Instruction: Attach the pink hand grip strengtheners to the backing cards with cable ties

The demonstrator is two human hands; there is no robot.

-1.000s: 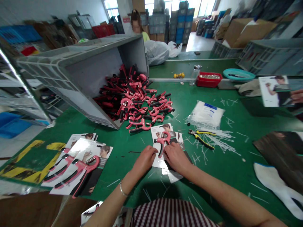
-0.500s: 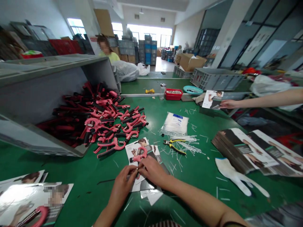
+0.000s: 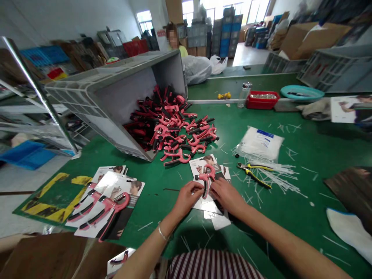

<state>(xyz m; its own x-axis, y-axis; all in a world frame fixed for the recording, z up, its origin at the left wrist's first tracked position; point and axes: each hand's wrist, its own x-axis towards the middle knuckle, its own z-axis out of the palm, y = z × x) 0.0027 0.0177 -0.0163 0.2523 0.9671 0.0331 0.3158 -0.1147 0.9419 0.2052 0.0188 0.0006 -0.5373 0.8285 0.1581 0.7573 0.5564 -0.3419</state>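
Note:
A pink and black hand grip strengthener (image 3: 207,179) with a spring lies on a printed card (image 3: 195,167) in front of me. My left hand (image 3: 189,198) is at the left of its handles, thumb and fingers pinched together; what they hold, if anything, is too small to make out. On the other side, my right hand (image 3: 228,195) has its fingers closed around the right handle, which it mostly hides. More cards lie partly beneath. Yellow-handled cutters (image 3: 255,176) rest to the right among loose white cable ties (image 3: 286,180).
A tipped grey crate (image 3: 116,104) spills many pink hand grips (image 3: 174,128) onto the green table. At left, finished-looking cards (image 3: 128,217) carry hand grips. A bag of cable ties (image 3: 260,143), a red tray (image 3: 262,101) and a white glove (image 3: 348,228) are rightward. A person (image 3: 176,40) is behind the crate.
The view has turned left, showing more of the cards at the left and the floor. My hands have moved apart from their pinch together, to either side of the grip's handles.

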